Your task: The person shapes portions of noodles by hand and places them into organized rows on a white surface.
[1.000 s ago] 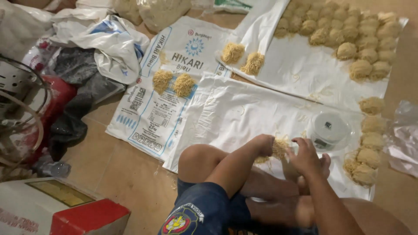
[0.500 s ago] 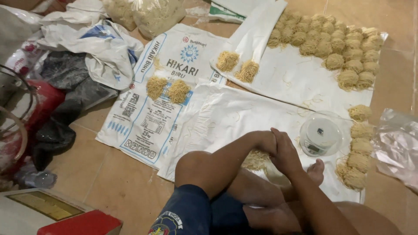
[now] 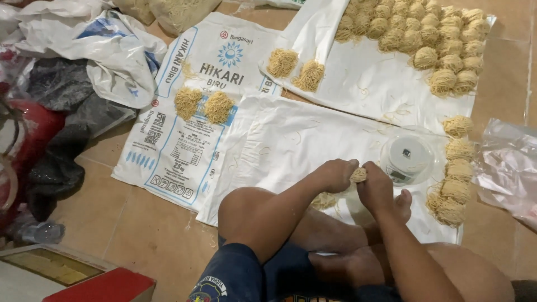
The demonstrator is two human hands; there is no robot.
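- Both your left hand [image 3: 334,174] and right hand [image 3: 376,189] closed on one noodle bundle [image 3: 358,174], pressing it round.
- Finished noodle nests [image 3: 456,173] lay beside the small scale [image 3: 405,158], within reach.

The person wears dark blue shorts [image 3: 246,277] with a round patch [image 3: 208,291] sewn on one leg — it shows red and yellow. Both arms are bare, with no sleeves. The left hand [image 3: 335,174] and right hand [image 3: 376,187] wear no gloves — the feet [image 3: 400,204] are bare too.
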